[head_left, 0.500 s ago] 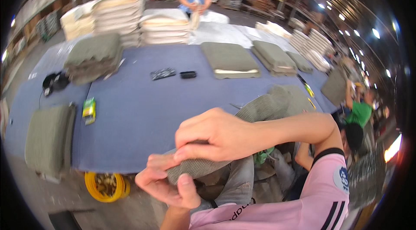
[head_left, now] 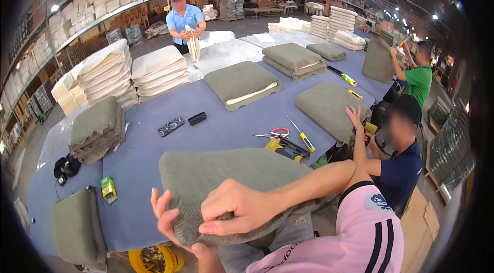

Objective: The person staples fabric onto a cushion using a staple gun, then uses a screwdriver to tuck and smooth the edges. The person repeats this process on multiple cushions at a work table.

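Lying at the near edge of the table (head_left: 136, 165), above the person's legs, the fabric-covered grey-green cushion (head_left: 221, 167) is the reference for all positions below. The left hand (head_left: 174, 225) is at its near left corner, fingers spread along the side and thumb low at the edge. The right hand (head_left: 234, 207) is curled on its upper face near the same corner, thumb and index finger brought close; whether fabric is pinched between them cannot be told. Just beyond the cushion are red-handled scissors (head_left: 279, 132), a yellow-and-black tool (head_left: 274, 145) and a thin-shafted tool with a yellow-and-blue handle (head_left: 307, 142). Right of and beyond it, a co-worker in a dark shirt (head_left: 400, 172) has one hand on a second cushion (head_left: 329, 108). Farther beyond it are a cushion with a pale open edge (head_left: 242, 81) and two dark cases (head_left: 171, 127). To its left are a small green-and-yellow box (head_left: 108, 189) and an upright-leaning cushion (head_left: 78, 226). Below its near left corner is a yellow bucket (head_left: 135, 263).
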Demonstrator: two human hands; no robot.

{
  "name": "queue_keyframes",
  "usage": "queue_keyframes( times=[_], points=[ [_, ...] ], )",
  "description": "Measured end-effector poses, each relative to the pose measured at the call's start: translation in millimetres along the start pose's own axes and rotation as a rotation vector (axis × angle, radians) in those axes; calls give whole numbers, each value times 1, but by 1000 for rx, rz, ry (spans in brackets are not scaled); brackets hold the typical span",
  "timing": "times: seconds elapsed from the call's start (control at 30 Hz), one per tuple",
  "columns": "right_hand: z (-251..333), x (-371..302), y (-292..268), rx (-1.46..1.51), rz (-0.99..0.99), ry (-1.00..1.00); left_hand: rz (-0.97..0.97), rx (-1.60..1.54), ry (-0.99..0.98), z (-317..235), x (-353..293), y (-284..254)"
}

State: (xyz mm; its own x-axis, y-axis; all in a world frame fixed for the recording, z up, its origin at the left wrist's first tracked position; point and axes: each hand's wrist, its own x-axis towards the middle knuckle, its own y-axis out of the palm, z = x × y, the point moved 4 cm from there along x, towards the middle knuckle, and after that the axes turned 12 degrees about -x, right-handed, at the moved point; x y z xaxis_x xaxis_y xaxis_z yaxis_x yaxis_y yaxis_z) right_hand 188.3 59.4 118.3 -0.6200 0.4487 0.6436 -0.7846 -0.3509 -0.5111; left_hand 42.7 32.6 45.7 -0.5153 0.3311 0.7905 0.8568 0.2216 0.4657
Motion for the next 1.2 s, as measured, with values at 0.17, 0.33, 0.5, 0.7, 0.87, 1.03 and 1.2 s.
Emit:
queue_keyframes(
  times=[0.17,0.33,0.5,0.7,0.87,1.03,1.2],
  points=[
    [-9,4,18,22,-180,-52,-91,-196,-112,1,12,9],
    [16,19,-14,85,-667,-118,588,-302,-126,-2,124,80],
    [-1,27,-17,448,-991,40,1504,-319,-714,28,187,185],
    [-83,-21,33,375,-1241,418,1852,-398,-1358,154,92,180],
    [-129,-52,9,348,-1188,472,1968,-284,-1528,194,60,209],
    [-160,-36,-35,530,-956,533,2186,43,-1020,205,97,238],
    [-178,-29,-45,557,-854,523,2086,171,-1117,209,120,222]
  ],
)
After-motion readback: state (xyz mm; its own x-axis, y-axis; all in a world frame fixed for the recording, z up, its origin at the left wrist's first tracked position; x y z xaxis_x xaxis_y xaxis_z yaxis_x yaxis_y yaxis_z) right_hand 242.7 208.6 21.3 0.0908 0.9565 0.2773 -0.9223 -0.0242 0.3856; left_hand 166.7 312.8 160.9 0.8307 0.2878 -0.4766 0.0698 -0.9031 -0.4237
